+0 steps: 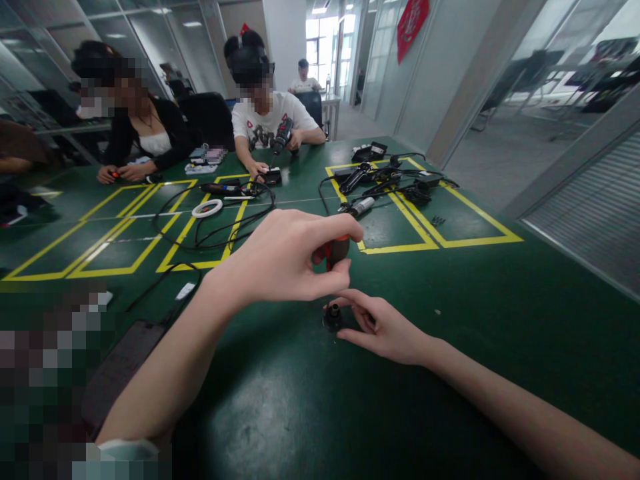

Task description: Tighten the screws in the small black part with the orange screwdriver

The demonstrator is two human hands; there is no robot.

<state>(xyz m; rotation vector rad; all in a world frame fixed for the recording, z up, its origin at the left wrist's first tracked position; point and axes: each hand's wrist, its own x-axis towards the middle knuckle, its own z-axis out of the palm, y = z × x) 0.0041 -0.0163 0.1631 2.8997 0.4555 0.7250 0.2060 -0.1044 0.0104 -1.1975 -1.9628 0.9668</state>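
Note:
My left hand (295, 257) is closed round a red-and-black tool handle (338, 252), raised above the table in front of me. Most of the handle lies behind my fingers, and I cannot make out its tip. Just below, a small black round part (331, 320) with a short upright stub rests on the green table (280, 373). My right hand (383, 327) curls about this part from the right, thumb and fingertips at its edge.
Black cables and tools (380, 177) lie in yellow-taped areas at the back right. A white ring (207, 209) and a looped cable (197, 233) are left of centre. Across the table a co-worker (275, 117) holds a power drill (283, 135). A dark case (120, 367) sits at my left.

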